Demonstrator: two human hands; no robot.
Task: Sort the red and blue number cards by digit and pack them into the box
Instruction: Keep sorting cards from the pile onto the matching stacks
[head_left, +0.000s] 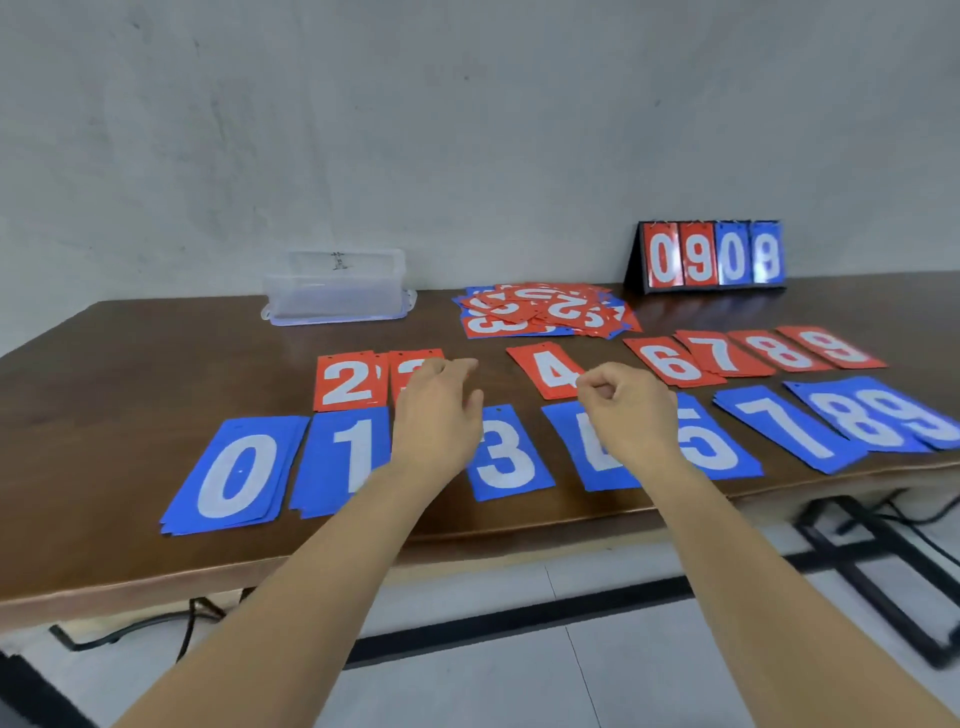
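Closest to the edge of the desk (156, 364), a row of blue cards (789, 426) is lying face up, running from the blue 0 (239, 475) past the blue 3 (506, 452) to the blue 9 (930, 418), and some of them are sitting in small stacks. Just past that row, both hands are hovering. The left grip (441, 410) is hanging loose, with its fingers reaching over a red card (413, 359) beside the red 2 (350, 382), and it is holding nothing. The right grip (623, 410) is sitting curled like a fist near the red 4 (550, 369), and nothing is showing inside it. Farther back, the red row is running on to the red 9 (836, 345). Behind that, the mixed pile (545, 309) is waiting to be sorted. The clear box (337, 296) is sitting at the back left, and a little scoreboard (711, 254) is standing at the back right. The cards are looking thin, flat, light and smooth — so they are probably sliding easily and hugging the desk. Lifting one by a corner or a short edge is likely going to be easiest, and a stack is probably needing a pinch on both long sides so it is not fanning out.
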